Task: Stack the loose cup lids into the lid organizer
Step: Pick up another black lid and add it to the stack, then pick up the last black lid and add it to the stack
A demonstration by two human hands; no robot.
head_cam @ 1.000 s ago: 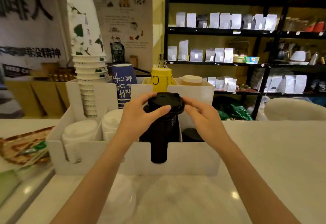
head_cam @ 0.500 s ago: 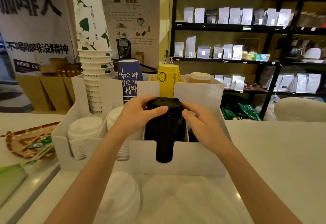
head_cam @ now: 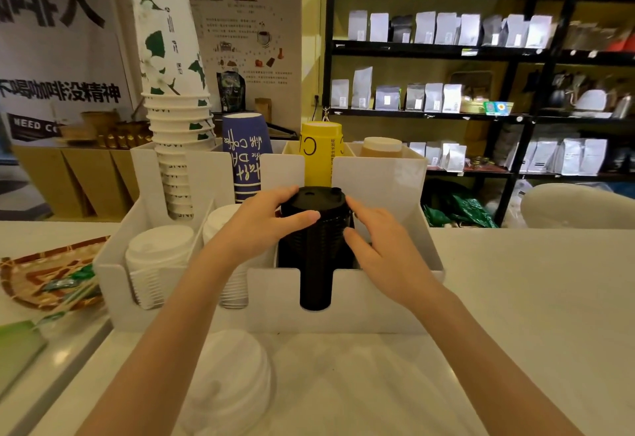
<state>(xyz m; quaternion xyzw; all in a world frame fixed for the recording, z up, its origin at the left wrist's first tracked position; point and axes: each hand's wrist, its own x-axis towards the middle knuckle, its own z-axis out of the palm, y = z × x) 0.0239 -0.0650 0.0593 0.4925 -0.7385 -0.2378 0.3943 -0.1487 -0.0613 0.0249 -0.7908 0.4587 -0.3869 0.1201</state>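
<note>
A white lid organizer (head_cam: 371, 301) stands on the counter in front of me. A tall stack of black lids (head_cam: 316, 250) sits in its third front slot. My left hand (head_cam: 261, 226) wraps the stack's left side near the top, thumb across the front. My right hand (head_cam: 381, 250) rests against the stack's right side with fingers spread. Two stacks of white lids (head_cam: 158, 253) fill the slots to the left. A loose pile of white lids (head_cam: 230, 384) lies on the counter in front of the organizer.
Paper cup stacks stand in the organizer's back row: white-green (head_cam: 171, 92), blue (head_cam: 245, 153), yellow (head_cam: 321, 157), brown (head_cam: 381, 148). A woven tray (head_cam: 41, 274) lies at the left. Black shelves (head_cam: 481, 54) with bags stand behind the counter.
The black lid stack has sunk lower into its slot. Both hands followed it down, and my right hand's fingers have spread along its side.
</note>
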